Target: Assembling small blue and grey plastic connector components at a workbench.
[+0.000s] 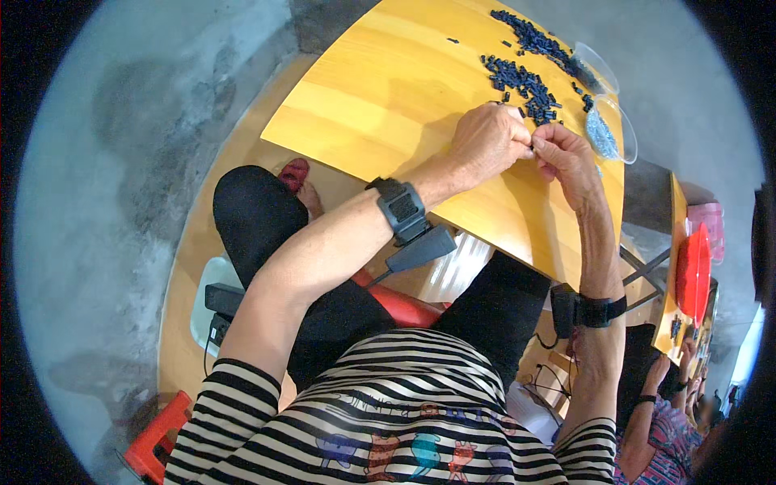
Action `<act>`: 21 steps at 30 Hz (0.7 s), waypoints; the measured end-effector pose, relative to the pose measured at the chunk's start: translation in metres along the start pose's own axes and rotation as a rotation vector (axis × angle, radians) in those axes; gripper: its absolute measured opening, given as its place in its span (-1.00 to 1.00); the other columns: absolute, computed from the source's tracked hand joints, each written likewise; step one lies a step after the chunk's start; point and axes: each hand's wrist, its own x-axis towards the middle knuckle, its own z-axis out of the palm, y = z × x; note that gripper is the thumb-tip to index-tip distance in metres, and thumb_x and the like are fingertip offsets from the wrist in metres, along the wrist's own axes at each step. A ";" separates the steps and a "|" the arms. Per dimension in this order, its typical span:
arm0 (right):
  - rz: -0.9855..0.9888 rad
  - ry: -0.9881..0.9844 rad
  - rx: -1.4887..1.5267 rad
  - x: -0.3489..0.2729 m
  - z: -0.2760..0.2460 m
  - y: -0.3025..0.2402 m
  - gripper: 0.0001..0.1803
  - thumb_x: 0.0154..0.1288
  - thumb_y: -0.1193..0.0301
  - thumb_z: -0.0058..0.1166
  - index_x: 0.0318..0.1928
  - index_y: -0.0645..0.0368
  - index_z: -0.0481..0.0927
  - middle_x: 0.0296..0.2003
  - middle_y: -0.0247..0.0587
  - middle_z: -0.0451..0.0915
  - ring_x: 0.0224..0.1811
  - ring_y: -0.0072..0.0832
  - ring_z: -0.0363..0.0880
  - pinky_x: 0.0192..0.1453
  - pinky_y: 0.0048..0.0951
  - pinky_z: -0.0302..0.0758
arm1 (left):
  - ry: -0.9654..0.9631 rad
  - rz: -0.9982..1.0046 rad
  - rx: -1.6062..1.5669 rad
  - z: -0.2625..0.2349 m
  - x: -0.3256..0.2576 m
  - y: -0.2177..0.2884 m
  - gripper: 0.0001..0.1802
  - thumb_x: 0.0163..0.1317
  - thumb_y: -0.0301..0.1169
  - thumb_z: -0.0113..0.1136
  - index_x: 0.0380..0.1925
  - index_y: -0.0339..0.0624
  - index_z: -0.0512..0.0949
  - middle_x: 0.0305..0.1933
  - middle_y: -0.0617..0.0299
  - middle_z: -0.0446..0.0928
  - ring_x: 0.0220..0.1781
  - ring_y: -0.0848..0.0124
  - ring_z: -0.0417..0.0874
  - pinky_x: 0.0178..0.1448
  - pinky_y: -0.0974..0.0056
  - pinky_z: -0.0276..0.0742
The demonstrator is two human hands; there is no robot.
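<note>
My left hand (489, 139) and my right hand (568, 158) meet over a yellow wooden table (364, 97), fingertips pinched close together. What sits between the fingers is too small and too covered to make out. Just beyond the fingers lies a loose pile of small dark blue cylinder-like pieces (524, 85). A second pile of such dark pieces (537, 40) spreads farther back. Beside my right hand, a clear plastic container (630, 145) lies tipped, with tiny light blue pieces (600, 133) in it.
Another clear container (600, 61) rests at the far right edge near the dark pieces. A single dark piece (453, 40) lies apart. To the right, another table (667, 319) bears a red basin (693, 271), and a person (659, 428) works there. A red stool (158, 440) stands at lower left.
</note>
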 end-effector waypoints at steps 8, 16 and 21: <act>0.080 0.113 -0.070 0.008 -0.002 0.011 -0.91 0.24 0.38 0.13 -0.40 0.09 0.55 -0.64 -0.55 0.39 -0.69 -0.80 0.21 -0.68 -0.75 0.07 | -0.079 -0.037 0.148 0.019 0.013 -0.017 -0.90 -0.10 -0.30 0.31 -0.58 -0.04 0.68 -0.54 0.23 0.53 -0.42 0.22 0.57 -0.34 0.12 0.46; 0.073 0.142 -0.055 0.011 0.006 0.012 -0.92 0.25 0.41 0.11 -0.39 0.08 0.55 -0.65 -0.56 0.38 -0.71 -0.82 0.18 -0.70 -0.78 0.03 | -0.089 -0.013 0.115 0.018 0.010 -0.024 -0.88 -0.10 -0.29 0.32 -0.59 -0.05 0.68 -0.56 0.21 0.51 -0.43 0.20 0.56 -0.34 0.11 0.45; 0.085 0.120 -0.008 0.013 0.005 0.011 -0.93 0.24 0.42 0.11 -0.39 0.08 0.55 -0.66 -0.56 0.37 -0.72 -0.82 0.18 -0.71 -0.77 0.03 | -0.070 -0.010 0.124 0.018 0.009 -0.024 -0.85 -0.11 -0.28 0.33 -0.63 -0.10 0.66 -0.56 0.20 0.48 -0.42 0.19 0.55 -0.31 0.10 0.45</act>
